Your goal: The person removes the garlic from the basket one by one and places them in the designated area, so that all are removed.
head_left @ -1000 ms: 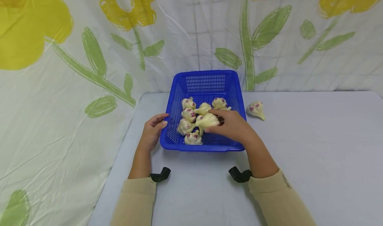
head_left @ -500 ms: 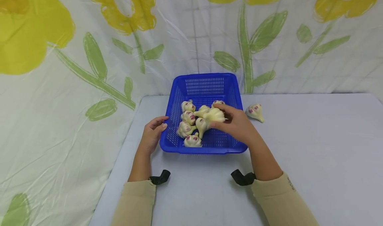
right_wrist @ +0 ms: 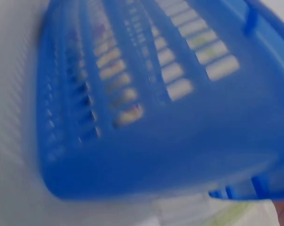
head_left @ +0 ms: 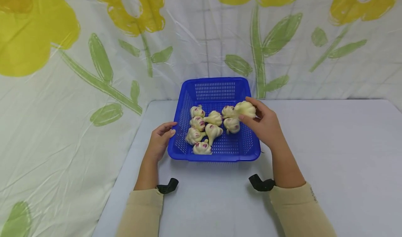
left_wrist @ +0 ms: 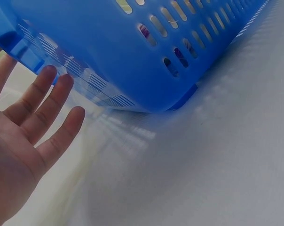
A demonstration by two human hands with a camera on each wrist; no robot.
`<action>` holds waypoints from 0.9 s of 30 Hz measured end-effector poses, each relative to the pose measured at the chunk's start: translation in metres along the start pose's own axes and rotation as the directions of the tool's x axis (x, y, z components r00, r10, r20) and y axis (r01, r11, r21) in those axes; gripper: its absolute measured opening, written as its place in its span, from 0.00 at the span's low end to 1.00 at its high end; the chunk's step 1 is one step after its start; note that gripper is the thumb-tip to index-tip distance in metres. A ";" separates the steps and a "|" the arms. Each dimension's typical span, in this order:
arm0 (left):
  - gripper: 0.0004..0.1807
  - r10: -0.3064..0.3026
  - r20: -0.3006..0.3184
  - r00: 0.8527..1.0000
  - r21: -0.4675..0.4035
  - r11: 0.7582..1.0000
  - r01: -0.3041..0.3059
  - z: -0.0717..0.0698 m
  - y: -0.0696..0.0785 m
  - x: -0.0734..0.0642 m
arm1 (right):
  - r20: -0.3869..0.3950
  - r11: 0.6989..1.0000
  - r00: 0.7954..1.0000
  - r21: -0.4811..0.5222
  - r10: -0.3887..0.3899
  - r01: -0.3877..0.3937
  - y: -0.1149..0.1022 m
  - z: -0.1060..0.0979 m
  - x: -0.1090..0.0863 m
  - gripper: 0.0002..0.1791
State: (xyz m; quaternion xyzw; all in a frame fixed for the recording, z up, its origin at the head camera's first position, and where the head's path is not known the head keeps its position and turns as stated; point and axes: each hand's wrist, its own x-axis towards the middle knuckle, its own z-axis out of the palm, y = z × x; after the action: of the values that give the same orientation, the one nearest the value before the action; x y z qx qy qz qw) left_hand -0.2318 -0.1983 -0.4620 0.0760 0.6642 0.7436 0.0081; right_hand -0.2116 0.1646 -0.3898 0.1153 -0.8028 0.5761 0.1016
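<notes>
A blue plastic basket (head_left: 216, 157) with slotted walls sits on the table, several purple-streaked garlic bulbs (head_left: 214, 132) lying inside, mostly on its left. My right hand (head_left: 266, 123) pinches another garlic bulb (head_left: 245, 110) between thumb and fingers, over the basket's right rim. On the opposite side, my left hand (head_left: 159, 141) touches the outside of the rim with its fingertips. The left wrist view shows its fingers (left_wrist: 50, 103) extended and spread beside the basket wall (left_wrist: 118, 61). In the right wrist view the basket (right_wrist: 156, 155) is blurred and the held bulb is out of sight.
A pale cloth covers the table (head_left: 329, 153). Behind it hangs a white curtain (head_left: 188, 38) printed with yellow flowers and green stems. Black wrist mounts (head_left: 262, 183) stick out inward from both forearms.
My right hand has carried its garlic bulb from the basket's middle to the right rim, uncovering bulbs below. The bulb on the table is now hidden by that hand. My left hand has stayed put.
</notes>
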 end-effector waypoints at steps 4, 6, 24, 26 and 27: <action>0.13 0.003 0.002 1.000 -0.001 1.000 -0.003 0.000 0.000 0.000 | -0.122 1.000 0.992 -0.026 0.011 -0.014 0.006 -0.013 0.000 0.33; 0.13 0.003 0.003 1.000 -0.004 1.000 -0.003 0.000 0.000 0.000 | -0.180 0.999 0.983 -0.037 0.025 -0.032 0.011 -0.019 0.000 0.34; 0.15 0.008 0.010 1.000 -0.035 0.999 -0.008 0.002 0.000 -0.001 | -0.619 0.977 0.758 0.092 0.206 -0.190 0.050 -0.068 0.001 0.31; 0.15 0.008 0.006 1.000 -0.035 0.999 -0.008 0.002 0.000 0.000 | -0.646 0.963 0.715 0.169 0.268 -0.208 0.053 -0.072 0.002 0.31; 0.15 0.008 0.004 1.000 -0.036 0.999 -0.008 0.002 0.000 0.000 | -0.654 0.955 0.695 0.212 0.297 -0.209 0.054 -0.073 0.002 0.31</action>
State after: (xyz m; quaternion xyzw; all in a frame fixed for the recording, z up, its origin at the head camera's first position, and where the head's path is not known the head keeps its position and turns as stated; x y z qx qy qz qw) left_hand -0.2312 -0.1966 -0.4615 0.0801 0.6503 0.7554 0.0078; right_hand -0.2272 0.2505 -0.4147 -0.2088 -0.6814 0.6339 0.3003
